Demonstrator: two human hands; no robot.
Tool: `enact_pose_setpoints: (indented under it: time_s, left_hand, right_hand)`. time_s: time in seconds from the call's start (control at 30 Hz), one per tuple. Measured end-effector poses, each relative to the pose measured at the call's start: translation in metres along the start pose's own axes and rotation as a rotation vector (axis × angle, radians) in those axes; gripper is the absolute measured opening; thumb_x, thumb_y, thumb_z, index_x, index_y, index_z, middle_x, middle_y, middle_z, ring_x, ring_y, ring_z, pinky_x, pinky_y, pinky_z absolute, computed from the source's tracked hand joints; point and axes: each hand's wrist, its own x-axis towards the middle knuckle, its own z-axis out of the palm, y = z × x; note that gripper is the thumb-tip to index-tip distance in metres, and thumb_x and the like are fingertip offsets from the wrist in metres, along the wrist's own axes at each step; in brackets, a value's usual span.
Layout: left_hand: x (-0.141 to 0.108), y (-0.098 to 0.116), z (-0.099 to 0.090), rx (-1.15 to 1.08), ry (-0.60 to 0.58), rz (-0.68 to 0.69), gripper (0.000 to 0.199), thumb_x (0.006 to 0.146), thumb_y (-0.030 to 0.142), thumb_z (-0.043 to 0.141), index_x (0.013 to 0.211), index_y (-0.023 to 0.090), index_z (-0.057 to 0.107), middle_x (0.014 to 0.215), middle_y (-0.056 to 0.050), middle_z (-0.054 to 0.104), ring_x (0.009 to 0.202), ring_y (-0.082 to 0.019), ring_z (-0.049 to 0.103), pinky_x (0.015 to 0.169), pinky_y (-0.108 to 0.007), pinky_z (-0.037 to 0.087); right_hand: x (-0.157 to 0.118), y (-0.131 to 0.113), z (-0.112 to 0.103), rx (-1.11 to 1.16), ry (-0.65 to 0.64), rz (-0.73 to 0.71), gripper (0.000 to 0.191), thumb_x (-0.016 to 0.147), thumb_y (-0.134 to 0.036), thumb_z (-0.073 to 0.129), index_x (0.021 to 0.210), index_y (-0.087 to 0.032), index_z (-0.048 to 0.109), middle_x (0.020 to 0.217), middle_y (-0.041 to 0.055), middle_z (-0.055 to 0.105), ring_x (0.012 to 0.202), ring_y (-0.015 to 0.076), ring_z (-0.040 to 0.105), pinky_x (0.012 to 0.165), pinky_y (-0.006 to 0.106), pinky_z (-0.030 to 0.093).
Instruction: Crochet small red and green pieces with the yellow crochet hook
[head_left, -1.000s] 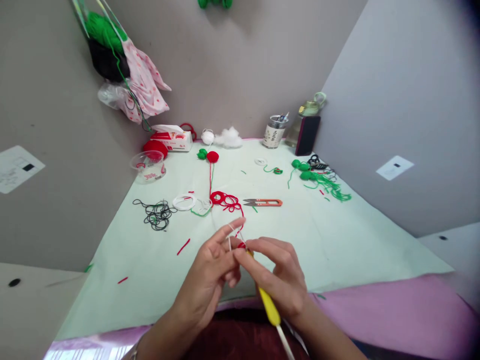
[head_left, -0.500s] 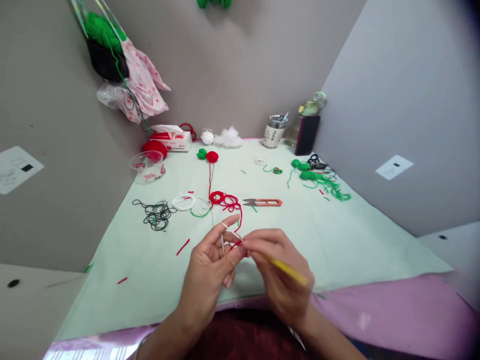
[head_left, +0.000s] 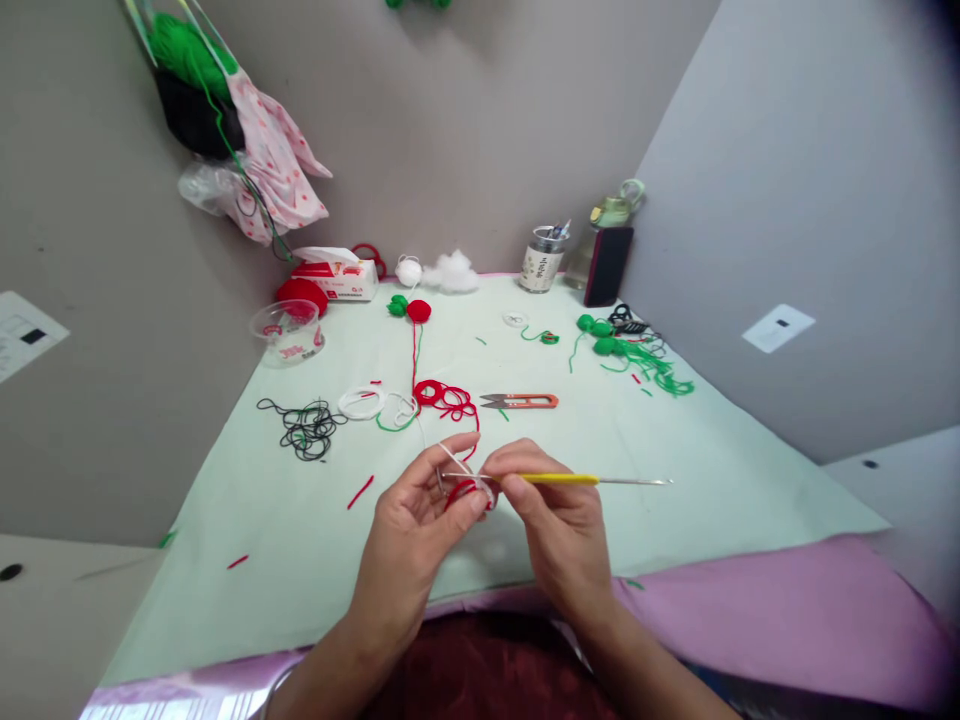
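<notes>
My left hand (head_left: 420, 520) pinches a small red and white crochet piece (head_left: 486, 492) between thumb and fingers, and white yarn runs over its raised index finger. My right hand (head_left: 559, 520) grips a crochet hook with a yellow handle (head_left: 562, 479). The hook's thin front end points left, over the piece, and its metal rear end sticks out to the right. Beyond the hands lie loops of red yarn (head_left: 454, 402), a white yarn coil (head_left: 361, 403) and orange-handled thread snips (head_left: 529, 401). The hook's exact contact with the stitches is too small to tell.
Tangled black cord (head_left: 307, 430) lies at the left. Farther back are a clear plastic bowl (head_left: 289, 335), a tissue box (head_left: 341, 278), a red ball (head_left: 418, 312), white stuffing (head_left: 452, 272), a pen cup (head_left: 541, 262), a phone (head_left: 608, 267) and green yarn pieces (head_left: 652, 368).
The hook has swung from slanting down to the right to nearly level, and its front end now shows left of my right fingers. The whole view has shifted slightly.
</notes>
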Motion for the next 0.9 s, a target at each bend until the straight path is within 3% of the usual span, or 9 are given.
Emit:
enact_pose_setpoints:
  time_s: [0.13, 0.33, 0.43, 0.5, 0.57, 0.8, 0.9]
  left_hand:
    - [0.001, -0.002, -0.003, 0.029, 0.008, 0.003, 0.039, 0.082, 0.030, 0.092, 0.120, 0.031, 0.083, 0.088, 0.002, 0.071, 0.085, -0.011, 0.065, 0.084, -0.021, 0.054]
    - [0.005, 0.003, -0.003, 0.016, -0.052, -0.088, 0.051, 0.078, 0.029, 0.095, 0.127, 0.029, 0.080, 0.090, 0.001, 0.072, 0.091, -0.013, 0.065, 0.091, -0.024, 0.052]
    - [0.004, 0.006, -0.001, -0.062, -0.092, -0.155, 0.054, 0.076, 0.029, 0.096, 0.128, 0.023, 0.080, 0.076, 0.002, 0.070, 0.072, -0.010, 0.061, 0.075, -0.020, 0.050]
    - [0.003, 0.009, 0.000, -0.103, -0.130, -0.211, 0.059, 0.079, 0.030, 0.094, 0.135, 0.020, 0.076, 0.059, 0.005, 0.063, 0.054, -0.008, 0.052, 0.058, -0.019, 0.044]
    - [0.002, 0.010, 0.001, -0.134, -0.153, -0.252, 0.061, 0.083, 0.031, 0.091, 0.139, 0.018, 0.072, 0.051, 0.006, 0.059, 0.047, -0.008, 0.050, 0.051, -0.018, 0.039]
    - [0.000, 0.013, 0.004, -0.273, -0.082, -0.241, 0.045, 0.078, 0.021, 0.094, 0.120, 0.018, 0.080, 0.084, -0.001, 0.077, 0.072, -0.010, 0.071, 0.070, -0.019, 0.057]
    - [-0.001, 0.012, 0.003, -0.218, -0.062, -0.201, 0.048, 0.082, 0.024, 0.091, 0.128, 0.020, 0.077, 0.081, 0.000, 0.075, 0.073, -0.010, 0.071, 0.074, -0.019, 0.057]
  right_hand:
    - [0.002, -0.004, -0.002, -0.071, 0.004, -0.025, 0.003, 0.092, -0.025, 0.081, 0.090, -0.025, 0.083, 0.083, 0.0042, 0.077, 0.078, 0.0198, 0.070, 0.068, 0.032, 0.060]
    - [0.003, -0.004, -0.005, -0.013, 0.089, 0.012, 0.008, 0.086, -0.017, 0.083, 0.085, -0.025, 0.083, 0.081, 0.0030, 0.078, 0.076, 0.0181, 0.072, 0.064, 0.028, 0.059]
    - [0.001, 0.000, -0.006, 0.029, 0.089, -0.003, 0.012, 0.086, -0.016, 0.083, 0.089, -0.027, 0.084, 0.083, 0.0021, 0.078, 0.078, 0.0173, 0.072, 0.066, 0.027, 0.059]
    - [0.000, 0.003, -0.006, 0.042, 0.076, -0.005, 0.011, 0.087, -0.017, 0.084, 0.089, -0.028, 0.084, 0.083, 0.0020, 0.077, 0.079, 0.0177, 0.072, 0.068, 0.028, 0.060]
    - [0.000, 0.005, -0.007, 0.032, 0.062, -0.014, 0.008, 0.088, -0.020, 0.084, 0.088, -0.028, 0.084, 0.082, 0.0023, 0.077, 0.081, 0.0185, 0.072, 0.071, 0.030, 0.061]
    - [0.001, -0.001, -0.008, -0.054, -0.018, -0.039, 0.007, 0.093, -0.021, 0.080, 0.095, -0.027, 0.084, 0.089, 0.0033, 0.078, 0.086, 0.0184, 0.072, 0.077, 0.030, 0.060]
    - [0.001, -0.004, -0.010, -0.061, -0.062, -0.028, 0.011, 0.099, -0.027, 0.073, 0.103, -0.027, 0.083, 0.094, 0.0044, 0.078, 0.089, 0.0186, 0.073, 0.080, 0.031, 0.060]
